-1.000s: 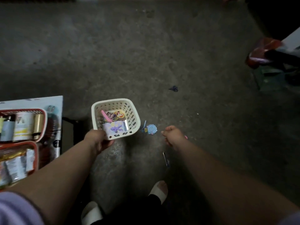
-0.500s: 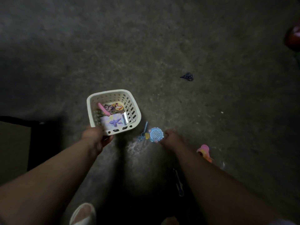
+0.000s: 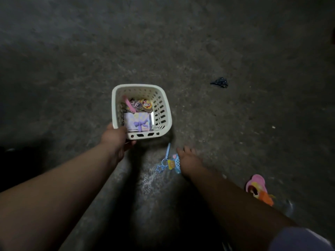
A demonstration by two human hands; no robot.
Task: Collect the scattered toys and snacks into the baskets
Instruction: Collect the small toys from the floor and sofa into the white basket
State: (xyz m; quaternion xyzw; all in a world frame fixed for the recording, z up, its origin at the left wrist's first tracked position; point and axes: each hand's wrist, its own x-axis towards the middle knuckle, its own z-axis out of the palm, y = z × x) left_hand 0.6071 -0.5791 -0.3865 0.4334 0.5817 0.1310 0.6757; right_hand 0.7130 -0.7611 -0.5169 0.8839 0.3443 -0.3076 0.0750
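Bare concrete floor [image 3: 199, 42] runs open from nine o'clock round to three o'clock beyond the basket, dim towards the edges of the view. The lower left corner falls into black shadow. At five o'clock a pale sleeve [image 3: 299, 240] cuts into the lower right corner.

The left hand [image 3: 116, 136] comes up from seven o'clock on a straight forearm. It grips the cream basket [image 3: 137, 86] at its near left corner, thumb over the rim and fingers curled beneath. The basket sits just above the middle of the view, upright, and whether it touches the floor cannot be told.

The right hand [image 3: 188, 160] reaches in from five o'clock, knuckles up, fingers pointing towards twelve. It lies over the round end of a blue keychain toy [image 3: 172, 163] — whether it pinches the toy or only rests on it is hidden. The toy's strap points to twelve o'clock and stops just short of the basket's near wall.

One basket, two hands. Three loose things lie outside the basket:
- the keychain toy, at five o'clock from the basket
- a pink and orange toy [image 3: 257, 187] at four o'clock, well apart
- a small dark object [image 3: 219, 82] at two o'clock, too dim to name

Inside the basket are one pale box with a purple bow [image 3: 138, 122], one pink stick [image 3: 128, 104] and some round picture badges [image 3: 146, 104] — their number is unclear.
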